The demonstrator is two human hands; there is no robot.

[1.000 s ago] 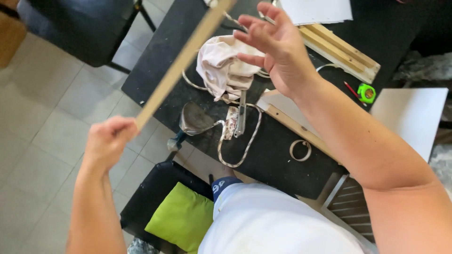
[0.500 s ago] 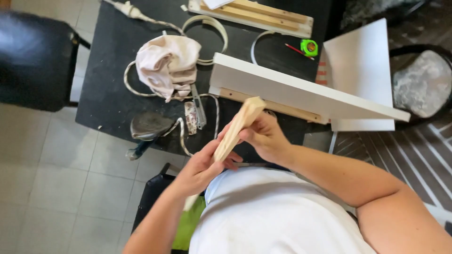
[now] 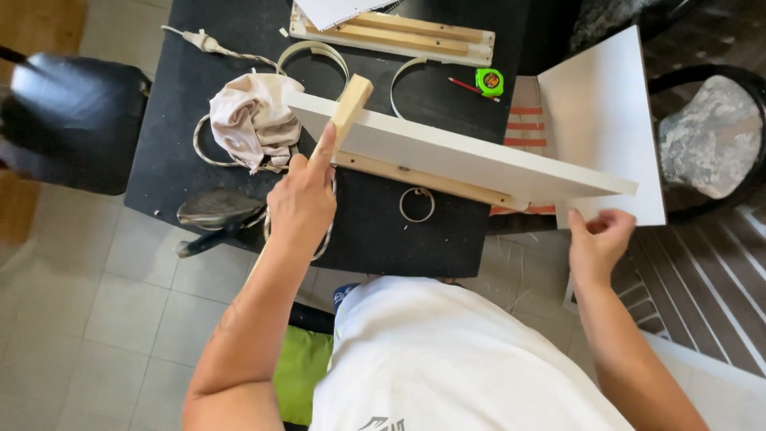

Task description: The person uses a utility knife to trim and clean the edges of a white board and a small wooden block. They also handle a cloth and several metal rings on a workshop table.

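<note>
My left hand (image 3: 302, 203) grips a pale wooden strip (image 3: 351, 104) and presses its end against the left end of a long white board (image 3: 447, 152). A second wooden strip (image 3: 415, 179) runs along the board's underside. My right hand (image 3: 600, 238) pinches the lower corner of a white panel (image 3: 606, 120) at the board's right end. The board lies slanted over a black table (image 3: 191, 152).
On the table lie a crumpled cloth (image 3: 254, 118), a clothes iron (image 3: 215, 211) with its cable, a metal ring (image 3: 416, 204), white edge-band loops (image 3: 313, 54), a green tape measure (image 3: 489, 81), a red pencil and a slatted wooden piece (image 3: 399, 32). A black chair (image 3: 68, 120) stands left.
The wooden strip went from swung high in my left hand to set against the board's left end. My right hand let go of the strip and moved to the white panel's corner.
</note>
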